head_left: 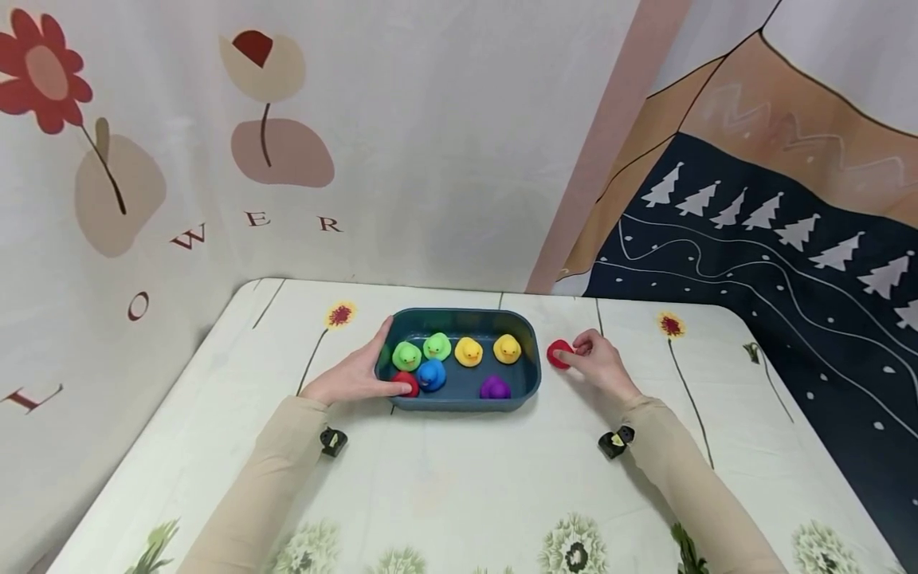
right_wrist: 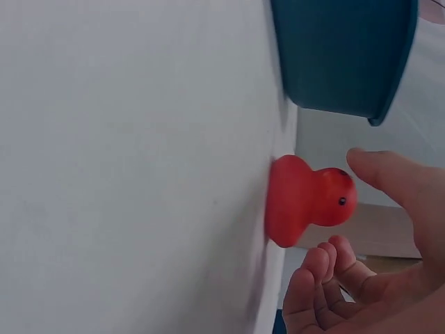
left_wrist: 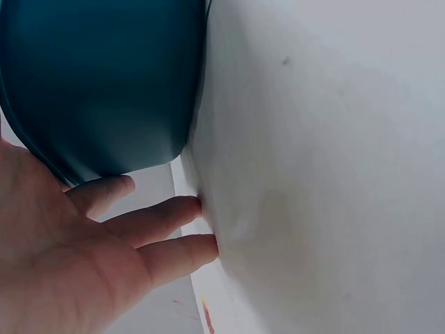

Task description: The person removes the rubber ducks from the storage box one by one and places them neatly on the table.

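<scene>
My left hand (head_left: pixel 357 371) holds the left end of a dark teal plastic bin (head_left: pixel 459 404), its thumb over the front-left corner. In the left wrist view, several fingers (left_wrist: pixel 163 219) spread below the bin's end, two tips at the tabletop. My right hand (head_left: pixel 601 365) is around a red rubber duck (right_wrist: pixel 295 200) standing on the table, right of the bin. Thumb and curved fingers lie on either side of its head with gaps showing. Inside the bin, a red duck (head_left: pixel 406 381) is partly covered by the left thumb, beside a blue duck (head_left: pixel 432 375).
The bin also holds two green ducks, one (head_left: pixel 406 356) at the left, two yellow ducks, one (head_left: pixel 507 349) at the right, and a purple duck (head_left: pixel 495 388) near the front wall. A flower-printed white cloth (head_left: pixel 459 486) covers the table. Printed curtains (head_left: pixel 445 159) hang behind.
</scene>
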Demonstrator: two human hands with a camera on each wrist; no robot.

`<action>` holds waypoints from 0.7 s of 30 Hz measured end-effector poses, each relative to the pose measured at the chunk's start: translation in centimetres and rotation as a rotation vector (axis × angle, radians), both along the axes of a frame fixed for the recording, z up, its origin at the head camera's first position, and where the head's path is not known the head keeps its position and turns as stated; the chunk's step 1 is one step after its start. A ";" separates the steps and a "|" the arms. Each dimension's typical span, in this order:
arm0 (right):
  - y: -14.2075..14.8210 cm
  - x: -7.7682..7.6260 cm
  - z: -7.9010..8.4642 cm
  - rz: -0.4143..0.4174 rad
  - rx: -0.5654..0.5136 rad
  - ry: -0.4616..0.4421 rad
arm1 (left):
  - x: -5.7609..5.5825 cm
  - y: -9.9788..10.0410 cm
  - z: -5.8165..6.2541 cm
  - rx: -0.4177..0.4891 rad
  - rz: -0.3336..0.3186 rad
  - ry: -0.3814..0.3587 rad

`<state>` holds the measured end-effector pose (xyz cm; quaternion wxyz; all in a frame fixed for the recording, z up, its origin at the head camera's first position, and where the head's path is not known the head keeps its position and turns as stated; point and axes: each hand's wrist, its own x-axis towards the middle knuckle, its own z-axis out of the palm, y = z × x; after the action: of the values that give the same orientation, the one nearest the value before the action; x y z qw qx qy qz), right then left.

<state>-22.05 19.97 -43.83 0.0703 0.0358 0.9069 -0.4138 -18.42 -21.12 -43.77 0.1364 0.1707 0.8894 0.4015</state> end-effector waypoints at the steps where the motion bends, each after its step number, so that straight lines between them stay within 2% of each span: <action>1: 0.1 0.1 0.1 0.000 -0.009 0.017 | 0.0 0.0 0.0 0.002 -0.001 0.000; 5: 0.4 0.4 0.5 0.005 -0.041 0.090 | -0.1 0.0 0.0 0.002 0.000 0.002; 11: 0.1 0.9 1.1 0.009 -0.067 0.137 | -0.1 0.1 0.0 -0.002 -0.001 0.001; 17: -1.0 1.4 1.5 0.048 -0.070 0.174 | -0.1 0.0 -0.1 -0.010 0.000 -0.002; 21: -1.9 1.9 1.7 0.087 -0.105 0.230 | -0.1 0.0 0.0 -0.008 0.000 0.000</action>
<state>-20.15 18.03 -42.08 -0.0144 -0.0551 0.8867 -0.4588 -18.48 -21.11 -43.81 0.1373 0.1703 0.8909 0.3980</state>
